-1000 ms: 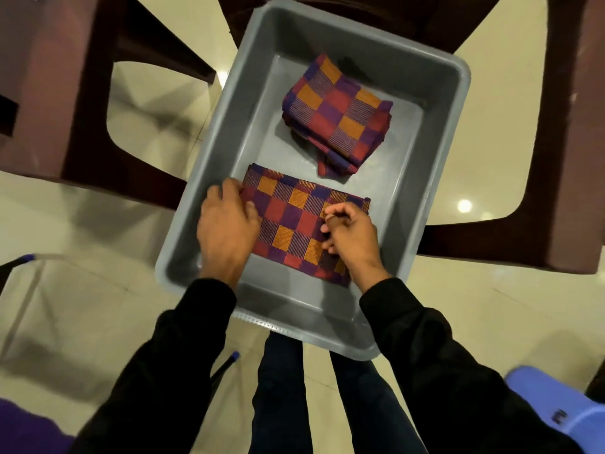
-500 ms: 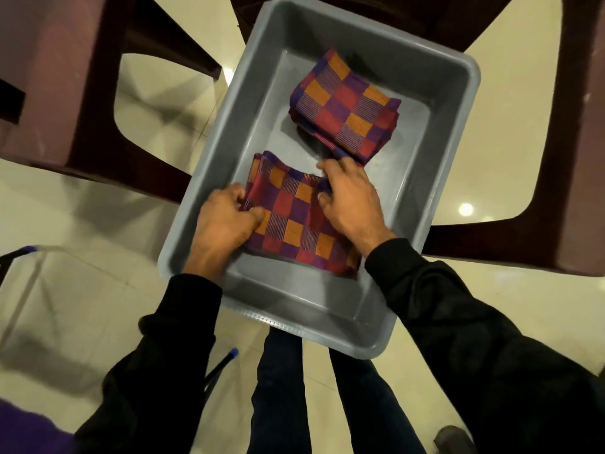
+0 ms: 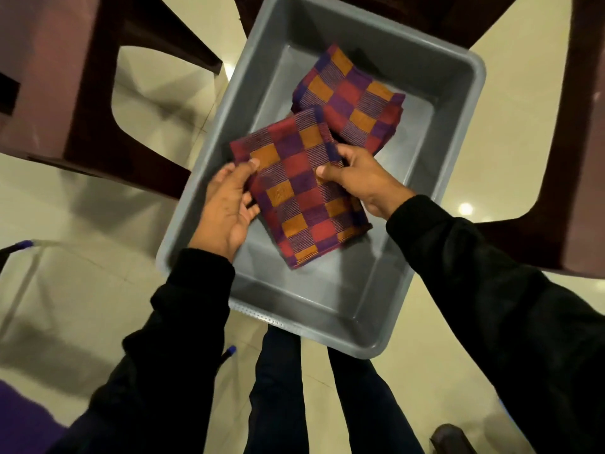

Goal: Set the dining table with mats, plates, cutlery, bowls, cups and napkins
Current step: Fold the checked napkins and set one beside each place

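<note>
You stand over a grey plastic tub point(image 3: 456, 178), a deep rectangular bin with rounded corners and smooth matte walls. No laid counter shows in this view, so judge the task as at an early stage: the cloths are only now leaving the tub, and no plates, cutlery, bowls or cups appear.

Your left hand point(image 3: 229, 204) holds the left edge of the near folded cloth point(image 3: 298, 188), thumb pressed on the top face; the other fingers are hidden beneath it. Your right hand point(image 3: 363, 178) pinches the right edge of the same cloth, thumb on top and fingers curled round the border. The cloth sits tilted, and its far corner overlaps the far stack of folded cloths point(image 3: 353, 99), which lies on the tub floor toward the far right corner.

Both items are woven fabric in a check of maroon, orange and purple squares, with fine ribbed striping in some squares. The held piece is a flat rectangle of several layers; whether it serves as a mat or a napkin cannot be told. The fabric looks soft and will likely sag if held by one edge.

Dark brown plastic chairs point(image 3: 49, 77) stand beyond the tub on a glossy pale tiled floor point(image 3: 82, 290).
</note>
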